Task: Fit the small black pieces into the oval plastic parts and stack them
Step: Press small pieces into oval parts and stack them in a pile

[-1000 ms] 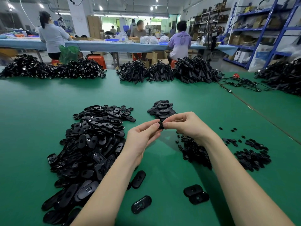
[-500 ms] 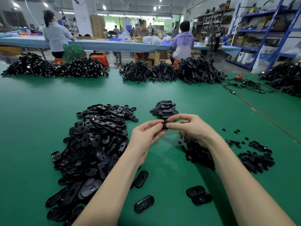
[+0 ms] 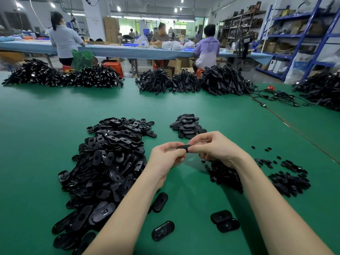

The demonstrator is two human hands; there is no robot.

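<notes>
My left hand (image 3: 166, 159) and my right hand (image 3: 215, 150) meet above the green table (image 3: 46, 144), both pinching one black oval plastic part (image 3: 183, 148) between their fingertips, seen edge-on. A large heap of oval parts (image 3: 106, 162) lies to the left. A small stack of oval parts (image 3: 187, 126) sits just beyond my hands. Small black pieces lie in a pile under my right wrist (image 3: 224, 175) and in another pile further right (image 3: 288, 183). Whether a small piece sits in the held part is hidden by my fingers.
Loose oval parts lie near the front: one (image 3: 162, 230), another (image 3: 160, 199), and a pair (image 3: 225, 220). Bundles of black cables (image 3: 185, 81) line the table's far edge, with more at the right (image 3: 322, 91). People work at a blue table (image 3: 128, 50) behind.
My hands stayed together over the table; the fingers shifted on the oval part, which now shows edge-on between the fingertips. The view drifted slightly.
</notes>
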